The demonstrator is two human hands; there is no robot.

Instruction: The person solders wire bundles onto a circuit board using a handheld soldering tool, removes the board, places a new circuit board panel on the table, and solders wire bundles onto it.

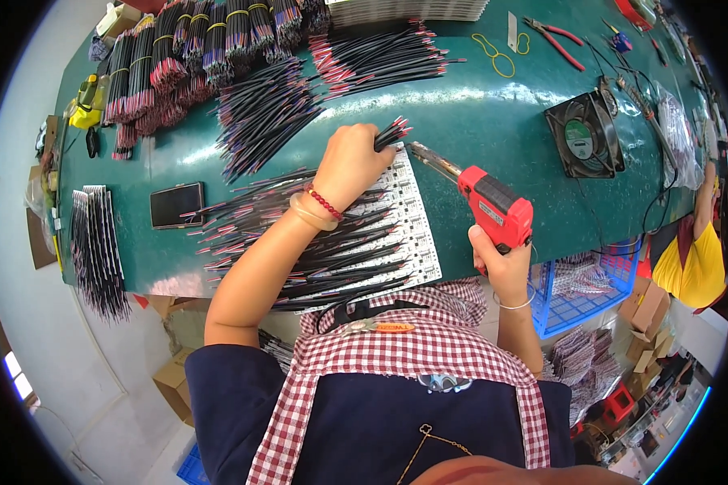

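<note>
My left hand (pixel 349 166) is closed around a small bunch of black wires (pixel 392 135) whose reddish ends stick out to the right. It rests over the upper edge of a white circuit board panel (pixel 415 230). Many black wires (pixel 340 275) lie in rows across that panel, their loose ends pointing left. In my right hand (pixel 505 275) is a red and black soldering gun (pixel 497 212), gripped by its handle. The gun's metal tip points up and left, close to the panel's upper right corner and the held bunch. Whether it touches a wire is too small to tell.
Loose wires (pixel 267 117) and tied wire bundles (pixel 170 48) cover the table's far left. A phone (pixel 178 205) lies left of the panel. To the right are a black fan (pixel 584 137), red-handled pliers (pixel 554 36) and cables. A blue crate (pixel 574 311) sits below the table edge.
</note>
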